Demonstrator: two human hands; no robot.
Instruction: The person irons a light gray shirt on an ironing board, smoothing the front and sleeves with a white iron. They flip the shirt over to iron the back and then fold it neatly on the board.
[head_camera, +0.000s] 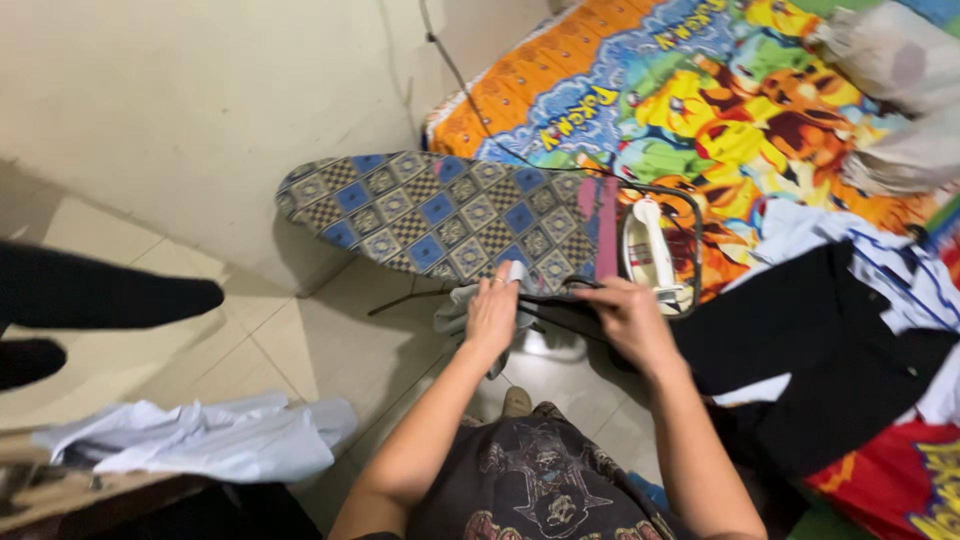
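Bed (600, 90) with cartoon sheet, clothes piled on it. Patterned ironing board (440, 210), iron (650, 245) resting at its wide end. Pale cloth (470, 300) at board's near edge, between both hands. Left hand (492, 315) grips it; right hand (630, 315) pinches the dark edge beside it.

A plain cream plaster wall (190, 90) meets a floor of large pale beige tiles (330, 350), dimly and evenly lit. A thin dark cable (455, 70) runs down the wall. Against it stands a bed with a bright orange-and-blue cartoon-printed sheet (700, 90).
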